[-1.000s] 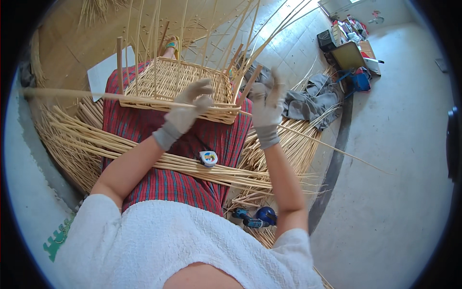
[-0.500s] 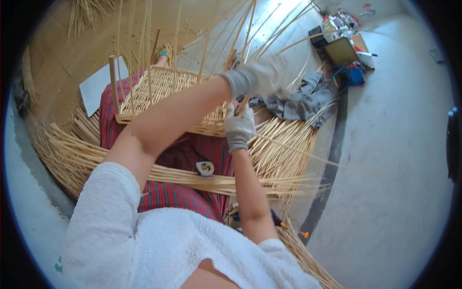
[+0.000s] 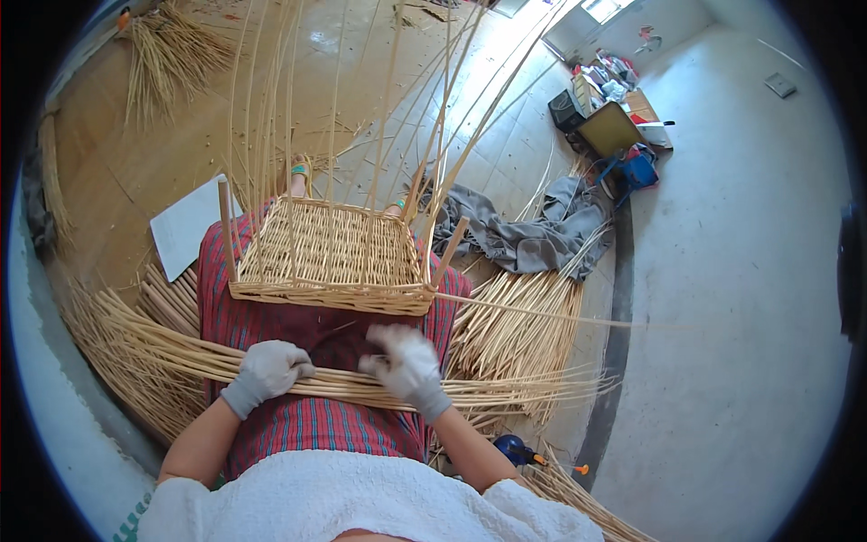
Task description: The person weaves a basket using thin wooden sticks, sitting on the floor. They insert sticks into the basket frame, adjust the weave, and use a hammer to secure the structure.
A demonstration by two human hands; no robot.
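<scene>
Some rods (image 3: 336, 386) hidden under left hand (image 3: 271, 369); right hand (image 3: 406, 367) motion-blurred.

Daylight floods the far end of the room, where a bright opening (image 3: 605, 8) throws a white glare across the tiled floor (image 3: 519, 95) and washes out its surface. A smaller glint shows on the floor farther left, where the tone turns warm brown; the pale wall (image 3: 731, 226) on the right reads cool, evenly lit and bluish. Dark shadow pools on the red cloth (image 3: 316, 415) just on the near side of the woven basket (image 3: 325, 239), itself clearly lit. The gloved right hand (image 3: 406, 361) is blurred, the left hand (image 3: 271, 370) crisper. Far belongings (image 3: 614, 81) look soft. Straight lines bow toward a black, rounded rim.
</scene>
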